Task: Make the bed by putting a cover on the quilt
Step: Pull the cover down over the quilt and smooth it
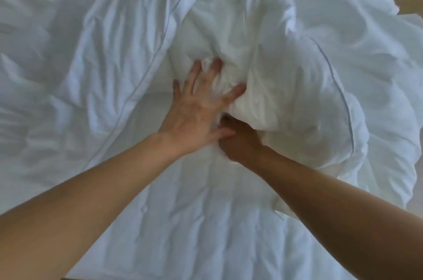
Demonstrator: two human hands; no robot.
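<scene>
Head view: the cream quilt [242, 46] lies bunched between the cover's [96, 50] piped edges, its length running away from the person. Left grip [201, 105] presses the quilt's near end, fingers spread, holding nothing. Right grip [240, 140], closer in, curls under that end, seemingly clutching quilt.

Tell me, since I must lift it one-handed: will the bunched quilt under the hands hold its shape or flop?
Probably floppy: the quilt lies in soft folds and dents where the left hand presses it. Likely light for its bulk, since it puffs up high. Seemingly easy to grip: the right hand gathers a fold.
</scene>
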